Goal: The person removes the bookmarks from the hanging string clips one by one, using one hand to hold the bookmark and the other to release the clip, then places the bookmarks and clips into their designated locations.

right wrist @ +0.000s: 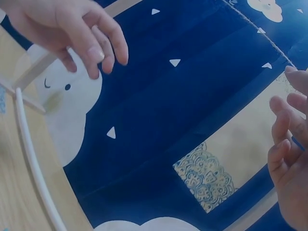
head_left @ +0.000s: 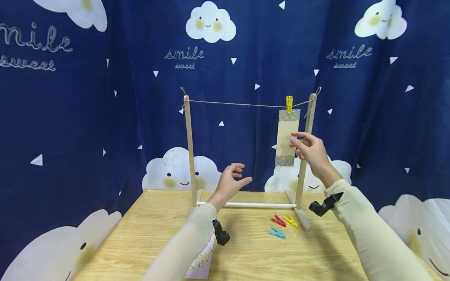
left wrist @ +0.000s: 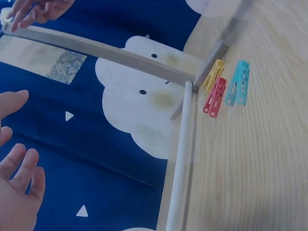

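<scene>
A beige card (head_left: 286, 136) with blue-grey lace-patterned ends hangs upright from a twine line (head_left: 239, 104), held at its top by a yellow clothespin (head_left: 289, 105). Close to the card's right edge is my right hand (head_left: 314, 153), its fingers loosely bent and nothing gripped; whether a fingertip touches the card I cannot tell. My left hand (head_left: 229, 184) hovers below the line, left of the card, with thumb and fingers apart and holding nothing. On the table lie a red clothespin (head_left: 278, 221), another yellow clothespin (head_left: 290, 221) and a blue clothespin (left wrist: 238, 83).
Two wooden posts (head_left: 190, 148) carry the line, joined low down by a white rod (head_left: 260, 205). A pale pink card with yellow flowers (head_left: 200, 266) lies on the wooden table (head_left: 154, 234), partly hidden by my left sleeve. Behind hangs a dark blue cloud-printed curtain (head_left: 147, 117).
</scene>
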`<state>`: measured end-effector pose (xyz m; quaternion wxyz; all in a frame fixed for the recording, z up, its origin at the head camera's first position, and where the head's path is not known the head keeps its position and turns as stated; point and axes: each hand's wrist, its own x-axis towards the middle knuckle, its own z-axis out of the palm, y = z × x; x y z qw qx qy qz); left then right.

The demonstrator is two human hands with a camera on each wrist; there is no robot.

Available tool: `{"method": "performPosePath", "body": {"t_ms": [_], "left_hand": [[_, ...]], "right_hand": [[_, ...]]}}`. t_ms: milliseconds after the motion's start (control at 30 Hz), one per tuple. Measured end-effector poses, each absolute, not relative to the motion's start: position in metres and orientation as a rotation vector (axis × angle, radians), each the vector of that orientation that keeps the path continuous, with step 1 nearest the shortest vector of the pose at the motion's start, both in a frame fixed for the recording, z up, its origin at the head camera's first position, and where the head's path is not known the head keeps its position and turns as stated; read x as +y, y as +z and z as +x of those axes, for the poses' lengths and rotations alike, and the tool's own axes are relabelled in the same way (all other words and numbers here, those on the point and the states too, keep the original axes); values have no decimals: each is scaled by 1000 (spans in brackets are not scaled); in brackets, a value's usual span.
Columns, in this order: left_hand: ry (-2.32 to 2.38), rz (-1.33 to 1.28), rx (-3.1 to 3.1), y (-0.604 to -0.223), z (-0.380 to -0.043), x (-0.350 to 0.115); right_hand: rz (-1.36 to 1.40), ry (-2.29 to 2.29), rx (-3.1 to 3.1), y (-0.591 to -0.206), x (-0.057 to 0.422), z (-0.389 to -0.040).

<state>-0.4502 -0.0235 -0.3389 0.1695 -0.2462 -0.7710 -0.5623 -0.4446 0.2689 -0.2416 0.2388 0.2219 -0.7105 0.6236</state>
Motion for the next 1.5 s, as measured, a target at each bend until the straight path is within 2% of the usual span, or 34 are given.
{"method": "performPosePath", "body": {"t_ms": [633,1500], "left_hand": [[-1652,-686,-2197,-337,-469,10],[-2097,-660,-1959,-332,-495,97]], "right_hand": [[574,1787,-1879,-227,270,-457],[553,1881,-1680,-188,268,-465]]}}
